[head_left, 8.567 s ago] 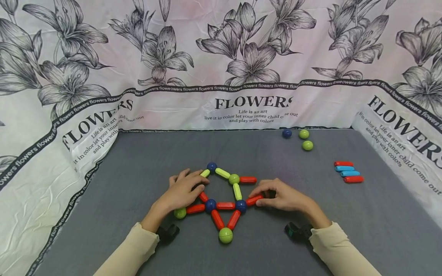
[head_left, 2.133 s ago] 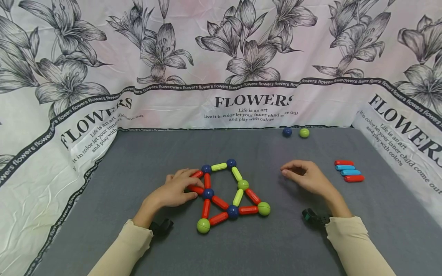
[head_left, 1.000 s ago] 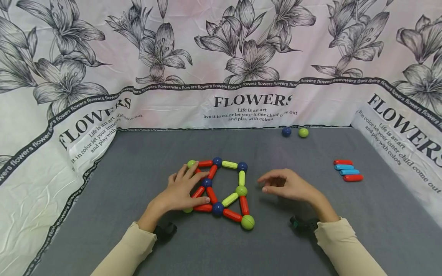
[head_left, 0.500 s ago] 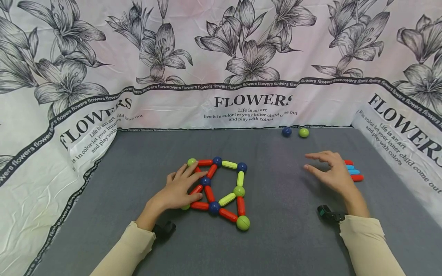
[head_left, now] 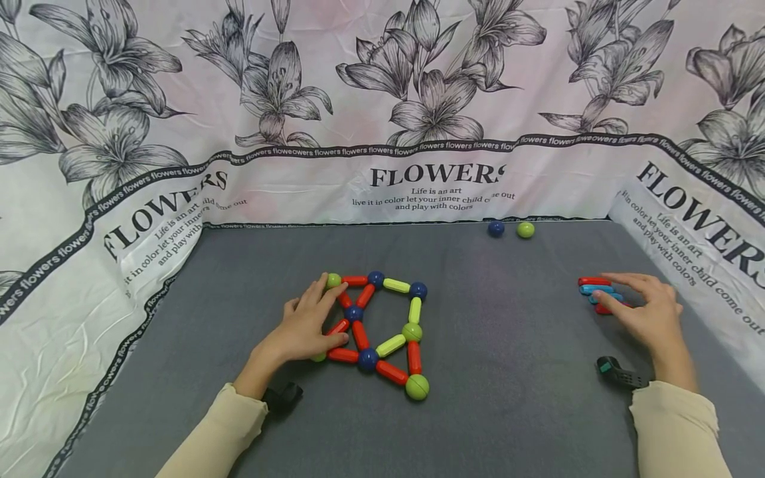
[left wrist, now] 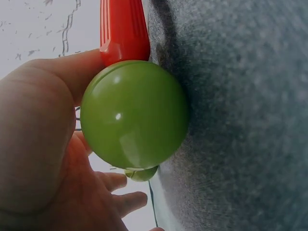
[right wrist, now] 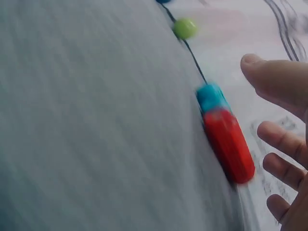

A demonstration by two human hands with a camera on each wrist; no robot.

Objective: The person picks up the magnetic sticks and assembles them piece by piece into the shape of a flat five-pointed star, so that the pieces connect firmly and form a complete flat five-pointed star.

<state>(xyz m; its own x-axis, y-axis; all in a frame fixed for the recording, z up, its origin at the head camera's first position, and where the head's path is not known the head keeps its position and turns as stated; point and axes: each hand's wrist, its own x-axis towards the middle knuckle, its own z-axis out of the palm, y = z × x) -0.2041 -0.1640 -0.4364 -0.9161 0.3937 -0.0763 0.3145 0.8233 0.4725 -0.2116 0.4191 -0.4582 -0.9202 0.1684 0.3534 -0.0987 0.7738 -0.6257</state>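
A flat frame of magnetic building rods and balls lies on the grey table, made of red rods [head_left: 391, 372], yellow-green rods [head_left: 396, 285], blue balls [head_left: 368, 359] and green balls [head_left: 417, 387]. My left hand [head_left: 305, 328] rests at its left side, fingers spread, covering part of the rods there. Close up in the left wrist view, a green ball [left wrist: 134, 115] joins a red rod [left wrist: 125, 31] beside the thumb. My right hand [head_left: 648, 312] reaches over a short row of loose red and light-blue rods [head_left: 594, 290], thumb and fingers apart around them, nothing gripped.
A loose blue ball [head_left: 496, 228] and a loose green ball [head_left: 525, 230] sit at the table's back edge. Behind and along both sides hangs a flower-printed cloth [head_left: 442, 179]. Grey table surface [head_left: 496, 345] lies between the frame and the loose rods.
My right hand has moved right from beside the frame to the loose rods. Over the longer span, the frame has been turned and extended, and one loose green ball has left the back.
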